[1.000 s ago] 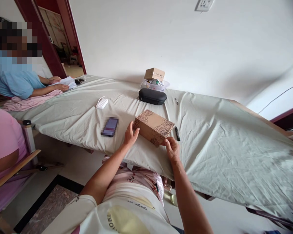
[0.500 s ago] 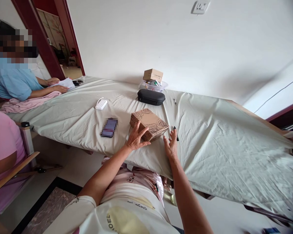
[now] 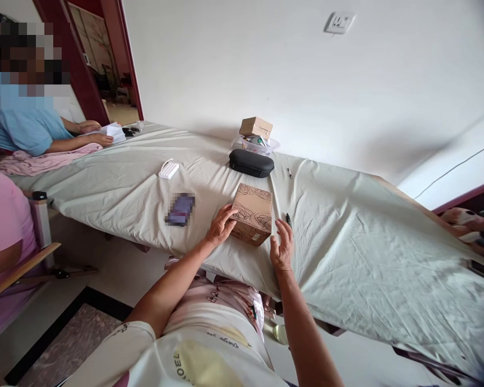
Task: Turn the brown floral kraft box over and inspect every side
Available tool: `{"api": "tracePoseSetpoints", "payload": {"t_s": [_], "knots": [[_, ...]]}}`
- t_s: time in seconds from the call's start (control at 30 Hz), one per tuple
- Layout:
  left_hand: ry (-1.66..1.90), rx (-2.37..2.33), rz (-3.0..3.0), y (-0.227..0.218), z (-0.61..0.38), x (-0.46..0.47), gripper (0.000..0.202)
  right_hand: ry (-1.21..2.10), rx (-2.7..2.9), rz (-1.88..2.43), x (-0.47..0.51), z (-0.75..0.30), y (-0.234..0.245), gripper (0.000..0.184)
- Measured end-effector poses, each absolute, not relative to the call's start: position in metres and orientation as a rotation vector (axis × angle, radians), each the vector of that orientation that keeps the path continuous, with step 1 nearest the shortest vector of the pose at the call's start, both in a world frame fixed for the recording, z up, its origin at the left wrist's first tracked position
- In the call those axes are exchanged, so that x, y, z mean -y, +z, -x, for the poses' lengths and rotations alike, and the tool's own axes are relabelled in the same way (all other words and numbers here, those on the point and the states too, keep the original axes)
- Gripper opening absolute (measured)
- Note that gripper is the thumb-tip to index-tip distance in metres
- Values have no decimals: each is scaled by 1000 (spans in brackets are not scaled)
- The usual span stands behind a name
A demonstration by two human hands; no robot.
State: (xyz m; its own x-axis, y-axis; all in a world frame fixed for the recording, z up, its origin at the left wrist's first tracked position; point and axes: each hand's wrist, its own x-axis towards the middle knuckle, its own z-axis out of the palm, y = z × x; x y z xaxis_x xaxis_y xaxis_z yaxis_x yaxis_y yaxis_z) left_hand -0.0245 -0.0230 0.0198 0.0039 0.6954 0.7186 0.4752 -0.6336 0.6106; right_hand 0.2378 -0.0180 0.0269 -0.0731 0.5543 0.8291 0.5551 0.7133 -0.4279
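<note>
A brown cardboard box [image 3: 253,207] printed with dark scribbled rose lines rests on the cloth-covered table, closed, its near face towards me. My left hand [image 3: 221,224] touches its left side with the fingertips, the thumb apart from the fingers. Just off the box's right side is my right hand [image 3: 282,246], palm turned inward and fingers spread, with nothing in it. A black marker [image 3: 289,219] lies on the cloth right behind those fingers.
Behind the box are a black zip case [image 3: 251,163], a clear plastic basket [image 3: 275,146] and a smaller carton [image 3: 256,128]. To the left lie a blurred phone [image 3: 180,209] and a white power bank [image 3: 169,170]. A person [image 3: 28,126] holding papers sits far left.
The box has turned so that its front edge now faces me more squarely. My left hand has slid down to its left side; my right hand stays beside it.
</note>
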Motion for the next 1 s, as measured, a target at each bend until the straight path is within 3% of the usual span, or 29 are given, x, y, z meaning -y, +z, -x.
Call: {"api": "tracePoseSetpoints", "payload": {"t_s": [0.13,0.37,0.53,0.67,0.83,1.0], "knots": [[1741,-1206,-1976,15,27,18,47,-161,1921,778,22,-233,32,46],[1681,-1627,-2050,14,24,19,52,-509,2114,739,33,-215,35,38],[1566,-1646,-2395,20,23,27,84,-546,2053,826,35,-212,37,35],[1511,-1443,-2577,20,22,27,73,-509,2136,867,31,-214,32,47],[1570,-1318,-2611,20,24,21,76,-437,2106,1012,17,-219,24,52],[1619,-1160,-2564,18,28,19,55,-201,1783,1241,-4,-238,15,57]]}}
